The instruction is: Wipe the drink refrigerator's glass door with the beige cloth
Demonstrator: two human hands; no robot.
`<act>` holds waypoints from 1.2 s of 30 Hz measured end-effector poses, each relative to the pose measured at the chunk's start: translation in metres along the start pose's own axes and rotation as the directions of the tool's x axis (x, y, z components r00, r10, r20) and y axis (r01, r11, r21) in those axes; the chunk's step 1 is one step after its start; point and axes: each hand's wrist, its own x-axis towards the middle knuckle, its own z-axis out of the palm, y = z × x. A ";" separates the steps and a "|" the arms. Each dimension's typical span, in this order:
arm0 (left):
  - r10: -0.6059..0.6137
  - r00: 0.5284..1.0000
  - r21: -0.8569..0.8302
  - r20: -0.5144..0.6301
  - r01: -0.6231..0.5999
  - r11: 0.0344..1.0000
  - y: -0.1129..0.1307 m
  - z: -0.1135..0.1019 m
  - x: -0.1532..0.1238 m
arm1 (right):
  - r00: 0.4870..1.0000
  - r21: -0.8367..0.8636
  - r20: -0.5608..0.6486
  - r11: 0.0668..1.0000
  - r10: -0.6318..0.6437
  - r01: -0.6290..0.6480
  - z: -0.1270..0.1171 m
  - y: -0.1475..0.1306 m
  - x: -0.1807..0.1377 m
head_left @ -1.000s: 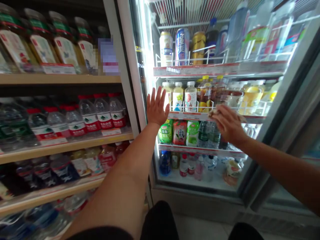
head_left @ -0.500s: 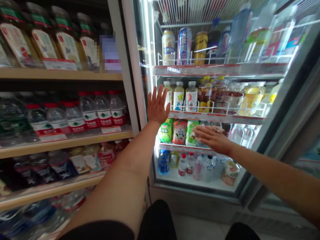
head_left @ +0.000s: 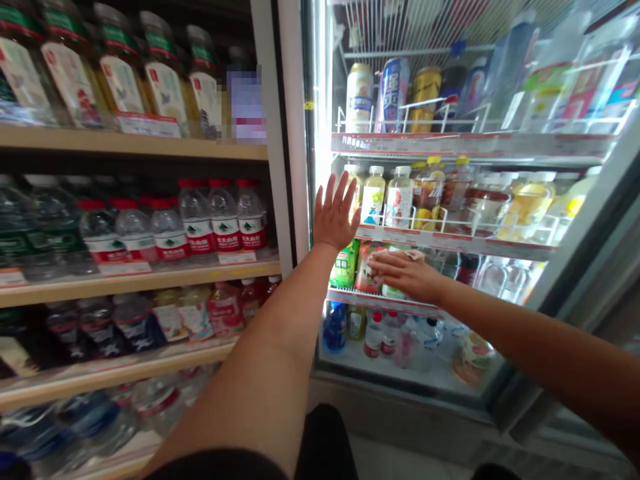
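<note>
My left hand [head_left: 335, 217] rests flat with fingers spread against the glass door of a drinks fridge, near the door's left edge. Behind it stand pale juice bottles [head_left: 373, 197]. My right hand [head_left: 406, 275] presses a crumpled pinkish-white cloth [head_left: 414, 255] flat on the same glass; most of the cloth is hidden under the palm and fingers. Through the glass, a green drink bottle [head_left: 345, 263] and a red drink bottle [head_left: 367, 267] show just left of my right hand.
To the left, wooden shelves [head_left: 165, 280] carry rows of bottles with red caps [head_left: 197, 217]. A white and grey frame post [head_left: 295, 133] separates them from the fridge. Cans [head_left: 393, 93] stand on the fridge's top shelf [head_left: 470, 143]. My dark-clothed knee [head_left: 327, 443] is low in front.
My right hand has slid left across the glass with the cloth, from the green-white bottle to the red one. My left hand stays on the glass; the view has shifted left.
</note>
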 end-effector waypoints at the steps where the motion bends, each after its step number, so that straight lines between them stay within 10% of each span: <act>1: -0.005 1.000 0.000 0.003 0.005 1.000 0.000 0.000 0.000 | 0.998 -0.012 -0.052 0.999 0.043 -0.044 -0.005 0.004 0.005; 5: -0.010 1.000 0.007 0.018 0.010 1.000 0.002 -0.002 0.000 | 0.918 -0.079 -0.307 0.955 0.250 -0.286 -0.022 0.015 0.026; 12: -0.017 0.999 0.005 0.041 0.017 1.000 0.004 -0.004 0.001 | 0.994 -0.116 -0.097 0.991 0.049 -0.060 -0.030 0.025 0.044; 17: -0.026 0.997 -0.002 0.070 0.026 1.000 0.004 -0.004 0.001 | 0.773 -0.062 -0.526 0.891 0.354 -0.450 -0.061 0.051 0.067; 22: -0.020 0.999 0.018 0.049 0.020 1.000 0.003 -0.004 0.000 | 0.924 -0.079 -0.290 0.956 0.250 -0.284 -0.061 0.050 0.069; 28: -0.016 0.999 -0.042 0.040 0.018 0.999 0.003 -0.004 0.000 | 0.725 -0.047 -0.528 0.837 0.442 -0.544 -0.093 0.087 0.105; 36: 0.007 1.000 0.008 0.029 -0.007 1.000 -0.005 0.003 -0.002 | 0.756 0.097 -0.419 0.853 0.502 -0.513 -0.052 0.037 0.144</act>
